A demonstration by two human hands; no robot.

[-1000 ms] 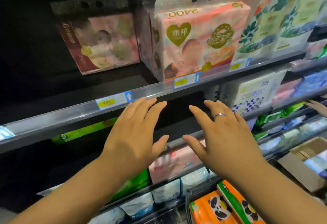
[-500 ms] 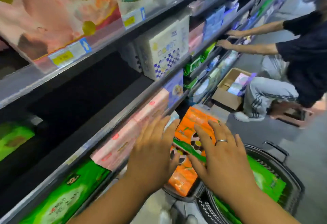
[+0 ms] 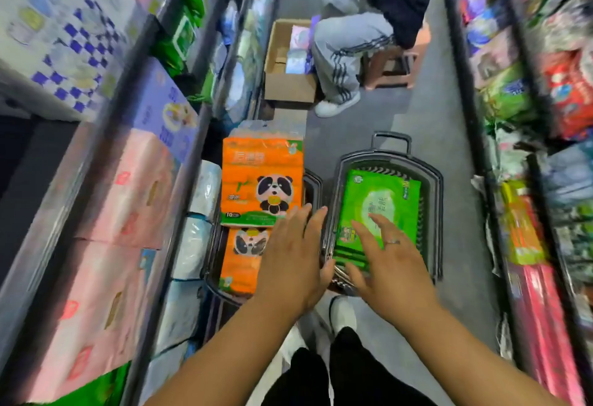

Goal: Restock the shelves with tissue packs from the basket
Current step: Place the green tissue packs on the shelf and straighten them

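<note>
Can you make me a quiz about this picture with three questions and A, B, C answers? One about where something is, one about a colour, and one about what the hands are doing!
1. Where is the green pack?
A. In the right basket
B. On a top shelf
C. In the cardboard box

2. What colour are the panda packs?
A. Blue
B. Orange
C. Purple

3. What are the left hand and right hand doing?
A. Squeezing a pack each
B. Carrying a box together
C. Spread open, gripping nothing

Answers:
1. A: the green pack lies inside the dark basket on the right.
2. B: the packs with the panda picture are bright orange.
3. C: the fingers of both hands are straight and spread above the baskets, with nothing held.
</note>
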